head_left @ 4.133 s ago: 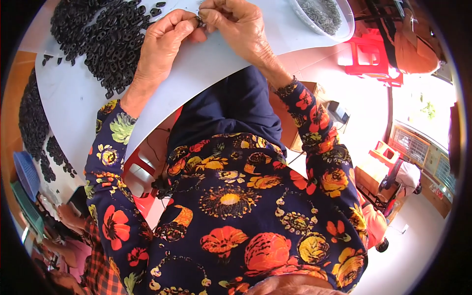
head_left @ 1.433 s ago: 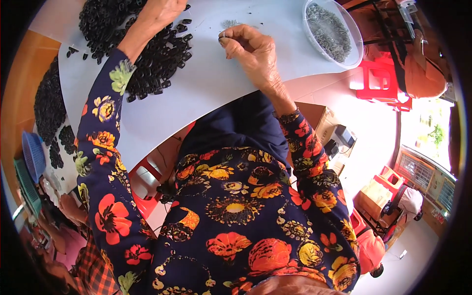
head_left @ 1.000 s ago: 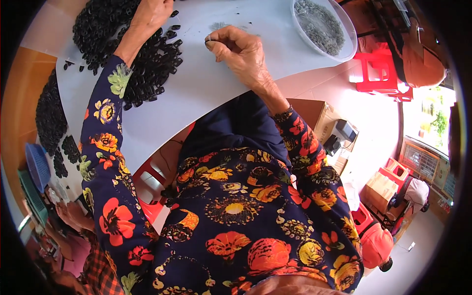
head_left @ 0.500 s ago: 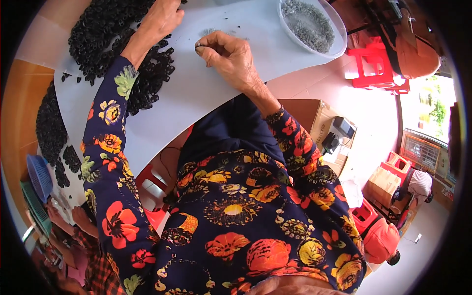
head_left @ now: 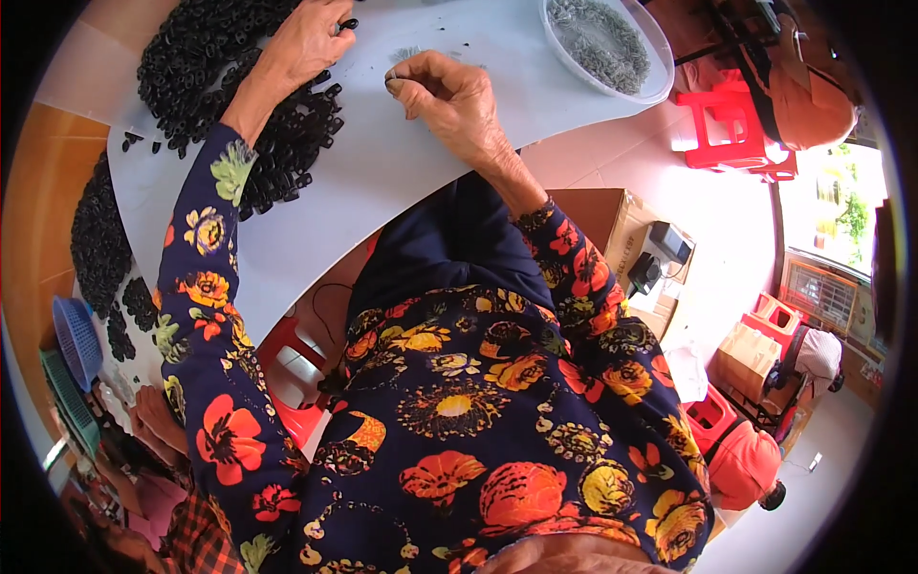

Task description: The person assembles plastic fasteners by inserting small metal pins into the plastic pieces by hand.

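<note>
My left hand [head_left: 304, 46] is above the right edge of a big heap of small black plastic parts [head_left: 206, 72]. Its thumb and fingers are closed on one small black plastic part [head_left: 349, 24]. To the right, over the white table [head_left: 382, 163], my right hand [head_left: 457, 103] pinches a tiny thin metal piece [head_left: 390, 76] between thumb and forefinger; its exact kind is too small to tell. A few similar tiny grey pieces [head_left: 409, 55] lie on the table behind that hand.
A round clear tub [head_left: 664, 88] holding many small grey metal pieces [head_left: 601, 53] stands at the far right. A cardboard box [head_left: 598, 215] is right of my lap. Red stools [head_left: 722, 120] and other people are on the right. Baskets [head_left: 76, 340] and a co-worker's hand [head_left: 158, 416] are at the left.
My left hand has drawn slightly nearer, and the black part in its fingers now shows fully. My right hand has shifted a little to the right, still pinching.
</note>
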Available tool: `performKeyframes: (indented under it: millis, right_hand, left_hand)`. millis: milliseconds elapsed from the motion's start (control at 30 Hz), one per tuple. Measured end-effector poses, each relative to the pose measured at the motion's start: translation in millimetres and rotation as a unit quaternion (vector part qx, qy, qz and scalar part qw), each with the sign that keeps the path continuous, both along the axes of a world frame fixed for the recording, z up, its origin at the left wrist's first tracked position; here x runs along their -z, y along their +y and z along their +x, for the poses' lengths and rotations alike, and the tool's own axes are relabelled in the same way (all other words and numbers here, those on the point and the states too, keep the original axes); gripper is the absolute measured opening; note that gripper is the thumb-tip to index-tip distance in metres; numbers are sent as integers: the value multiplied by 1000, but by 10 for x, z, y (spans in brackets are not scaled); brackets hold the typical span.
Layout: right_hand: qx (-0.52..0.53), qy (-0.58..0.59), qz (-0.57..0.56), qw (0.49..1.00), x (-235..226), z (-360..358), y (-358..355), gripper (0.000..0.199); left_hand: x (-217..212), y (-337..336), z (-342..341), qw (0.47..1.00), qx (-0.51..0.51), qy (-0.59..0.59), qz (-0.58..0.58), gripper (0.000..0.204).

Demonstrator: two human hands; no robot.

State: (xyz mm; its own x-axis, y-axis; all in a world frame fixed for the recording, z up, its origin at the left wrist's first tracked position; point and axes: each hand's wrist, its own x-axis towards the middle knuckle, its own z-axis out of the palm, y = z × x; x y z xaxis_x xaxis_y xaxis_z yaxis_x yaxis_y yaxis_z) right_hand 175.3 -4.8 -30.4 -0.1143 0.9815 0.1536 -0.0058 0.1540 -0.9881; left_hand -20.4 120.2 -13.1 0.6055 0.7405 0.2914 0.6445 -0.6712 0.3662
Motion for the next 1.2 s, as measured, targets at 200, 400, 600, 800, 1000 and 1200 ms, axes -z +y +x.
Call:
performKeyframes:
  millis: [200, 400, 600, 800, 1000, 1200]
  right_hand:
    - [8, 50, 10, 999, 6, 6, -19, 14]
    - [14, 132, 64, 989, -41, 21, -10, 13]
    - [-12, 201, 60, 978, -32, 11, 17, 11]
    - [8, 223, 44, 974, 32, 48, 38, 9]
    - [21, 185, 13, 982, -10, 42, -2, 11]
    - [11, 150, 49, 987, 39, 15, 15, 12]
  left_hand:
    - [-181, -539, 35, 986, -46, -139, -77, 17]
    - [-165, -970, 202, 867, -45, -310, -388, 21]
    - [-50, -1039, 302, 868, -28, -349, -351, 24]
    - [-26, -1073, 309, 802, -45, -433, -408, 23]
    - [-70, -1050, 277, 745, -55, -496, -443, 19]
    - [-103, -1040, 312, 765, -45, -471, -437, 20]
